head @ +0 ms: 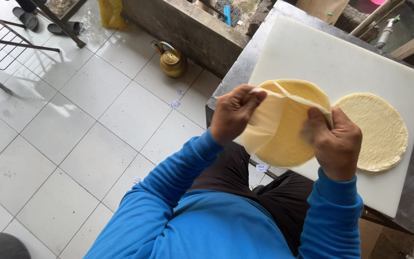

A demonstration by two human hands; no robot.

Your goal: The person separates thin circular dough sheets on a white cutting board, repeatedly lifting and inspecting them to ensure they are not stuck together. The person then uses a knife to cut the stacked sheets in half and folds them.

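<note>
The left hand (233,115) and right hand (335,144) are both pinching the top thin, pale-yellow round wrapper sheet (267,120), peeling it leftward off the stack of round wrappers (298,129) at the white plastic cutting board's (331,57) near edge (a separate round wrapper (377,132) is lying flat toward its right edge).

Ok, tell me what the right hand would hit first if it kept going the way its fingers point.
Probably the white cutting board: the right hand points up and away over the yellow wrapper stack it grips. Depth is unclear.
</note>
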